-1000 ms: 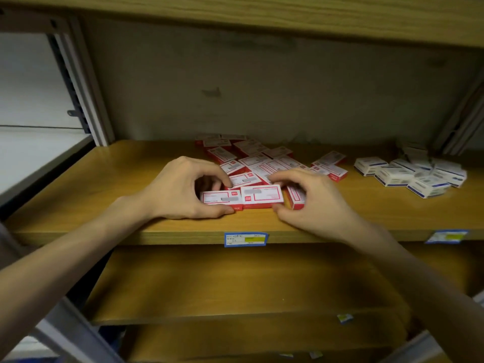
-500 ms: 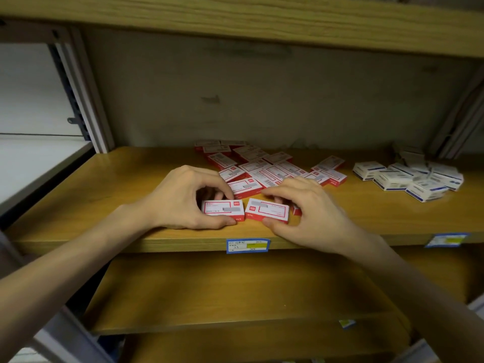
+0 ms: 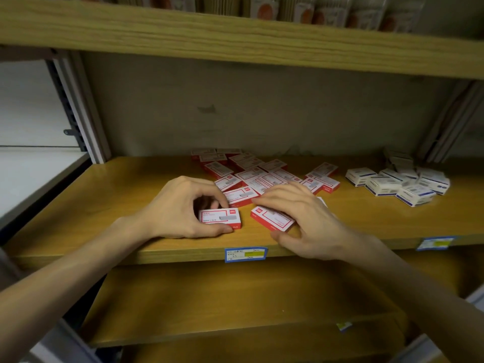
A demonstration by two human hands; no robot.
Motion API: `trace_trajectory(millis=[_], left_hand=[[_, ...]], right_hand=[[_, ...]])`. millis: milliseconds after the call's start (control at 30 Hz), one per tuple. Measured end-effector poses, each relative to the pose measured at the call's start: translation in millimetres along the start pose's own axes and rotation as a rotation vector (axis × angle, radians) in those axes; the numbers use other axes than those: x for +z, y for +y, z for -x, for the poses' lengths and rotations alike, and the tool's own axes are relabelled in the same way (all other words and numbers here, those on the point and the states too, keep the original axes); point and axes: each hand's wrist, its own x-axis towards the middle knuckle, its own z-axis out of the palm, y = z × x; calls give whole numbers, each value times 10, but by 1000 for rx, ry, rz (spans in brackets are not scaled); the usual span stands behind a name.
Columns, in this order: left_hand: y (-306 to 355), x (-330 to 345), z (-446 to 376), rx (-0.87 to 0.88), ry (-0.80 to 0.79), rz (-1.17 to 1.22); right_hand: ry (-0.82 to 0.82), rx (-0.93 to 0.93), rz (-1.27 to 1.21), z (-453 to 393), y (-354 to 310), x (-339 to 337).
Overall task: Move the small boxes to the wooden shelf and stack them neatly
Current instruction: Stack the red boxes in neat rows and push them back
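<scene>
Two small red-and-white boxes lie near the front edge of the wooden shelf. My left hand pinches the left box between thumb and fingers, flat on the wood. My right hand grips the right box, which is tilted and set apart from the left one. Behind them, several more red boxes lie scattered in a loose heap.
A cluster of white-and-blue boxes sits at the right of the same shelf. Blue price labels stick to the front edge. A second shelf board runs below, another board overhead. Metal uprights flank the bay.
The two front boxes, side by side and touching a second ago, are now apart. My right hand has drawn its box to the right and turned it. The left hand has stayed on its box.
</scene>
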Motion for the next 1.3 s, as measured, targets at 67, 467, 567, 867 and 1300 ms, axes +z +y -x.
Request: trace_trajectory(millis=[67, 467, 567, 867, 1300], left_hand=[[-4, 8, 7, 8, -2, -3], [2, 11, -16, 36, -23, -78], [-9, 17, -21, 36, -20, -70], [14, 44, -14, 33, -15, -94], [34, 16, 87, 68, -31, -57]], right_hand=[[-13, 9, 33, 12, -6, -23], [-111, 57, 100, -7, -108, -68], [-77, 86, 90, -12, -106, -65], [37, 91, 147, 11, -83, 7], [107, 101, 24, 21, -86, 20]])
